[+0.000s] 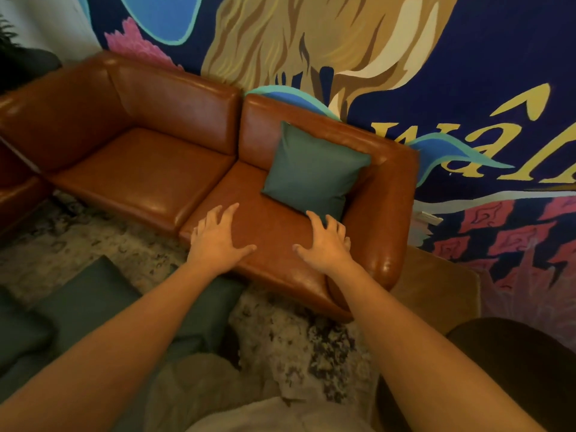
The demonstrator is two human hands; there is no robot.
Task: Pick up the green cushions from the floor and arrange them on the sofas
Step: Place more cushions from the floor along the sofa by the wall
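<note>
One green cushion (pixel 311 173) leans upright in the right corner of the brown leather sofa (pixel 140 169), against the backrest and armrest. My left hand (pixel 218 238) hovers over the right seat with fingers spread and empty. Just below the cushion's bottom edge, my right hand (pixel 327 241) is also spread wide and holds nothing; its fingertips are close to the cushion. Other green cushions (pixel 90 294) lie on the rug at lower left, one (pixel 205 310) partly hidden under my left forearm, another (pixel 18 332) at the left edge.
A patterned rug (pixel 296 341) covers the floor before the sofa. A second brown sofa (pixel 15 194) shows at the left edge. A painted mural wall (pixel 467 73) stands behind. A dark round object (pixel 523 369) sits at lower right, and a plant (pixel 12 35) at top left.
</note>
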